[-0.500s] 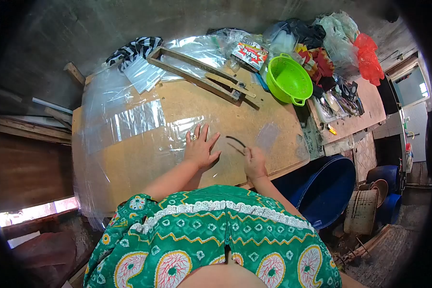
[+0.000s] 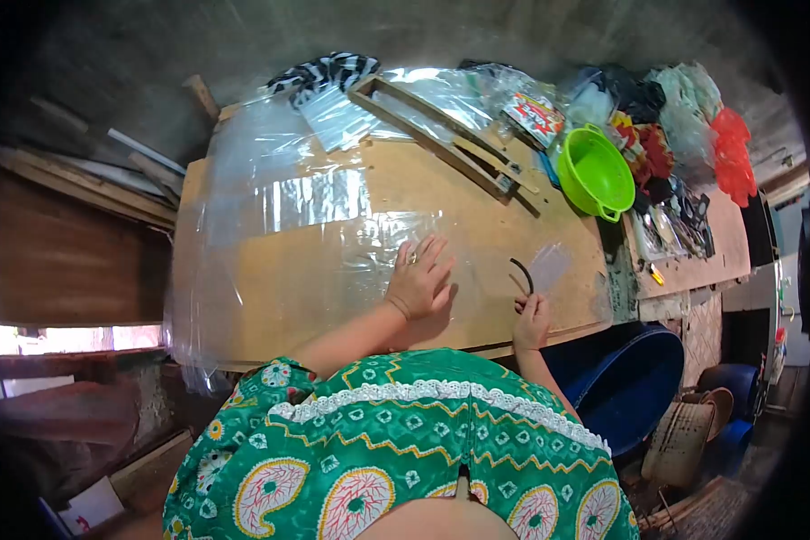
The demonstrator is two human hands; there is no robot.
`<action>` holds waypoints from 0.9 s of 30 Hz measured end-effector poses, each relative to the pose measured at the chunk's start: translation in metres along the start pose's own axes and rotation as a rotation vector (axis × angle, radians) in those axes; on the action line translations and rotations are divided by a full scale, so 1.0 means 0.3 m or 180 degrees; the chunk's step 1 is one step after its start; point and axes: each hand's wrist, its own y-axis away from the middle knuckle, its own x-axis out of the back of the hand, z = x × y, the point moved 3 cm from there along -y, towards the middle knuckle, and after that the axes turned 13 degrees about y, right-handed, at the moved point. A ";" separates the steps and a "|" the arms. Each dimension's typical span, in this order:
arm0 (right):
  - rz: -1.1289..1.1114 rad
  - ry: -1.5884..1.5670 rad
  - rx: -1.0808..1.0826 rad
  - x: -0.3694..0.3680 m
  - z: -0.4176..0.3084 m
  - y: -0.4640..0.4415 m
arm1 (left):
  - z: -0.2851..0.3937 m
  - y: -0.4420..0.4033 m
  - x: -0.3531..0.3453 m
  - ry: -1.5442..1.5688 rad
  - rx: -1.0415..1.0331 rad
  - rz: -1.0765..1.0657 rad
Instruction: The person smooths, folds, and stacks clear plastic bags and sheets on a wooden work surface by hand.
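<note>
My left hand (image 2: 420,283) lies palm down on clear plastic film (image 2: 378,252) spread over the wooden board, its fingers spread and a ring on one of them. To its right, my right hand (image 2: 532,322) grips the lower end of a thin, black, curved strip (image 2: 524,272) between thumb and fingers. The strip rises from the fist and bends left at its tip; its exact kind I cannot tell. Just beyond the right hand is a small patch of clear plastic (image 2: 550,265) on the board.
A long wooden frame (image 2: 432,126) lies across the back of the board, beside a green basin (image 2: 596,171) and a printed box (image 2: 533,117). Plastic bags (image 2: 688,103) pile up behind. A tray of tools (image 2: 661,229) sits at right, above a blue tub (image 2: 630,387).
The view has turned, so the scene sits farther right in it. In my right hand, the black strip now points more upward than leftward. My left hand stays flat on the film.
</note>
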 end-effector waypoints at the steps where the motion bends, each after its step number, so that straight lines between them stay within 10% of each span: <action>1: 0.0014 0.0204 0.0139 0.002 0.005 0.000 | 0.013 0.040 0.028 0.0137 0.0151 0.0179; 8: 0.0138 0.0451 0.0155 -0.002 -0.026 0.013 | -0.109 0.254 0.176 -0.0116 0.0932 0.0148; 19: 0.0430 0.0594 0.0184 -0.022 0.008 0.005 | -0.414 0.470 0.471 -0.0596 0.0045 -0.0903; 27: 0.0825 0.0801 0.0374 -0.023 0.035 -0.001 | -0.368 0.553 0.504 -0.0051 0.1128 0.0308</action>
